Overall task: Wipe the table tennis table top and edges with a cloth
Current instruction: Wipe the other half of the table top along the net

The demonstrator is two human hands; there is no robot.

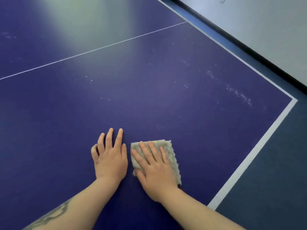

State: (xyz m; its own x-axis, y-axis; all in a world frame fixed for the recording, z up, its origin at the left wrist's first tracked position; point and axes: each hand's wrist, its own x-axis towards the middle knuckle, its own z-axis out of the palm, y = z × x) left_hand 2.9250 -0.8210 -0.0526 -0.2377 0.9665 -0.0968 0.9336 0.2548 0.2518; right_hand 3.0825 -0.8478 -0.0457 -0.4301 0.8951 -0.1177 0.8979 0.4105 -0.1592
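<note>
Blue table tennis table [149, 90] fills the view, its white border line [249, 156] running along the edge to my right and meeting the far side line at a corner, with dark floor [274, 171] and a pale wall [265, 22] beyond. My right hand [156, 170] lies flat on a folded grey cloth [171, 151], fingers [149, 151] straight and slightly spread, pressing it to the surface rather than gripping it. My left hand [110, 156] rests bare on the table just beside the cloth, fingers spread and straight, holding nothing. From my right fingertips the pale specks [239, 93] lie ahead and to the right, strung in a line toward the far right corner; a fainter scatter [159, 127] sits just ahead of the cloth. A thin white centre line [93, 50] crosses the top well beyond both hands. My right hand is the nearer to the specks and to the edge, so I judge the next stroke should push forward and right. No containers are in view.
</note>
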